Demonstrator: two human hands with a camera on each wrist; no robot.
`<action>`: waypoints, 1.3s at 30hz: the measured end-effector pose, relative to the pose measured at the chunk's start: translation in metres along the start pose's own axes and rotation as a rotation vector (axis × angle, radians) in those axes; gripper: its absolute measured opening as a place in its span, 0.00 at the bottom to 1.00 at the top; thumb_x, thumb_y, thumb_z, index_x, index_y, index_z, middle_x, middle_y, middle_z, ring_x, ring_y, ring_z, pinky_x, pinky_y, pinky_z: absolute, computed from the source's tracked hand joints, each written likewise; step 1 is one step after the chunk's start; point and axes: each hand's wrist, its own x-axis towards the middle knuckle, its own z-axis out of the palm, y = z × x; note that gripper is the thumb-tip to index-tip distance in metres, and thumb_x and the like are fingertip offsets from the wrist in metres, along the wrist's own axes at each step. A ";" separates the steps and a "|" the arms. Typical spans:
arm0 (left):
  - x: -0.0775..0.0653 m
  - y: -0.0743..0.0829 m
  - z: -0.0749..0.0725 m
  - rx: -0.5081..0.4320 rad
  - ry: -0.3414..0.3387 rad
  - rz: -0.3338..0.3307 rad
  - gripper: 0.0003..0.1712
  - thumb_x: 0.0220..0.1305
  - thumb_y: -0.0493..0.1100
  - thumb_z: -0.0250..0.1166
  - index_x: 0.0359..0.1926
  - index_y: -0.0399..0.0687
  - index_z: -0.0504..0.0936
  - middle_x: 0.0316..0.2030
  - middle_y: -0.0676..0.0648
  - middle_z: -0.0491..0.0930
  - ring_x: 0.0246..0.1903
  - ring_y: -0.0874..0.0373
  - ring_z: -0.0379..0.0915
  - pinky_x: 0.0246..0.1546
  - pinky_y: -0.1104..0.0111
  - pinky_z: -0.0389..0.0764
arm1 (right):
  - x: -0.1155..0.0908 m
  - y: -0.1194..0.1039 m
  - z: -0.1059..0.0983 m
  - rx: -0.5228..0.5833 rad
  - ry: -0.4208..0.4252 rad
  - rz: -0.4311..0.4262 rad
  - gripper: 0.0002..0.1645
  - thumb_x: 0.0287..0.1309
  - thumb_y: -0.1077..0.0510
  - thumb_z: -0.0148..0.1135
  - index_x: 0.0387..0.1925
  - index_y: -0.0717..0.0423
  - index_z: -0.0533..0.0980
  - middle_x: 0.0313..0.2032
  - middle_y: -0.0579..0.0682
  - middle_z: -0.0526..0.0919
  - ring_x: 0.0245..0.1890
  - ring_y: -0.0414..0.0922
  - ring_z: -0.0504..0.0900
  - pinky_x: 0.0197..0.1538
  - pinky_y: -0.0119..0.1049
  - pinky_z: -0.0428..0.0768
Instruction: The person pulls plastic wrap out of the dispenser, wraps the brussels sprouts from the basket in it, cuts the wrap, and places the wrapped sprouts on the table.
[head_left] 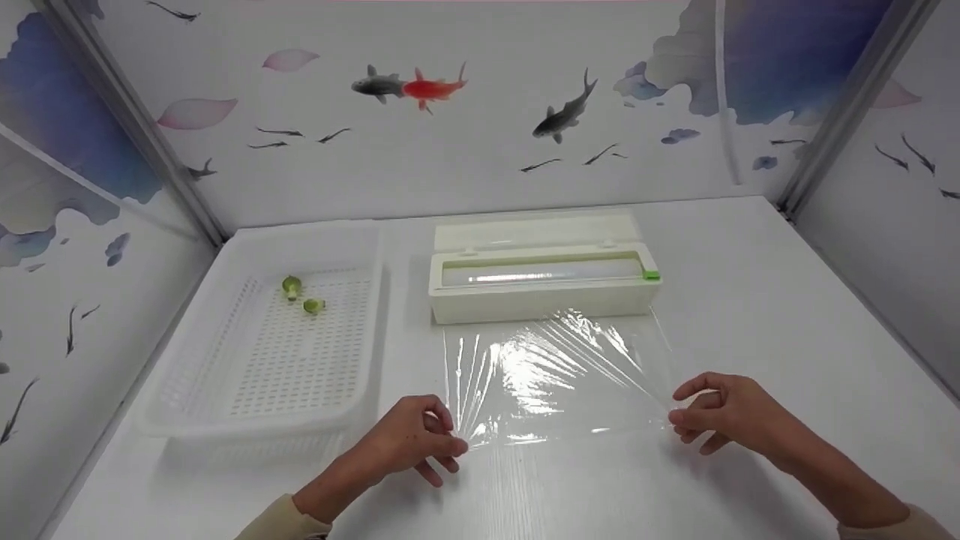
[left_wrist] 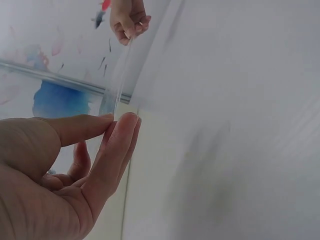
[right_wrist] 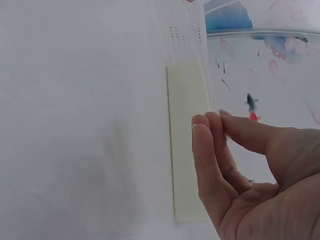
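A clear sheet of plastic wrap (head_left: 525, 375) stretches toward me from a cream dispenser box (head_left: 544, 302), creased and shiny. My left hand (head_left: 420, 439) pinches its near left corner between thumb and fingertips. At the near right corner my right hand (head_left: 731, 416) pinches the film the same way. The box lid (head_left: 534, 231) is flipped back, and the roll (head_left: 551, 273) shows inside. Both wrist views show thumb meeting fingers at the film's edge, with the box behind. In the left wrist view the right hand (left_wrist: 129, 20) appears at the top, the film taut between.
At the left stands a white plastic basket (head_left: 259, 420) with a slotted bottom, holding two small green vegetable pieces (head_left: 292, 286). A green slider (head_left: 651, 275) sits on the box's right end. Printed panels (head_left: 487, 150) wall the white table (head_left: 787, 315) at back and sides.
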 end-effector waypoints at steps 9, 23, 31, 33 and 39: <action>0.014 -0.028 0.002 -0.080 0.011 -0.072 0.25 0.59 0.35 0.71 0.53 0.34 0.68 0.29 0.43 0.88 0.21 0.59 0.84 0.24 0.65 0.88 | 0.007 0.022 0.006 0.082 -0.036 0.094 0.39 0.61 0.48 0.68 0.62 0.72 0.67 0.40 0.52 0.91 0.37 0.44 0.89 0.38 0.39 0.89; 0.019 -0.036 -0.003 -0.026 -0.015 -0.111 0.12 0.60 0.38 0.72 0.42 0.35 0.83 0.27 0.44 0.88 0.20 0.61 0.83 0.24 0.68 0.88 | 0.018 0.036 0.006 0.000 -0.135 0.152 0.19 0.59 0.49 0.71 0.42 0.61 0.85 0.30 0.48 0.89 0.25 0.38 0.86 0.28 0.31 0.85; 0.022 -0.036 -0.006 0.014 -0.022 -0.102 0.10 0.61 0.39 0.71 0.37 0.34 0.86 0.26 0.45 0.88 0.21 0.61 0.84 0.25 0.68 0.88 | 0.021 0.038 0.004 -0.046 -0.168 0.155 0.19 0.56 0.46 0.72 0.35 0.60 0.85 0.23 0.46 0.88 0.20 0.38 0.85 0.25 0.30 0.83; 0.022 -0.036 -0.006 0.023 -0.024 -0.102 0.10 0.60 0.39 0.72 0.36 0.34 0.86 0.24 0.46 0.87 0.20 0.61 0.84 0.25 0.69 0.87 | 0.021 0.038 0.005 -0.059 -0.169 0.152 0.19 0.57 0.47 0.72 0.34 0.60 0.85 0.22 0.46 0.87 0.20 0.37 0.84 0.25 0.30 0.83; 0.021 -0.034 -0.005 0.058 0.013 -0.077 0.11 0.57 0.39 0.74 0.32 0.34 0.83 0.19 0.48 0.84 0.16 0.62 0.82 0.22 0.69 0.86 | 0.022 0.034 0.008 -0.099 -0.158 0.153 0.17 0.59 0.48 0.70 0.33 0.60 0.83 0.19 0.45 0.84 0.18 0.37 0.83 0.24 0.30 0.81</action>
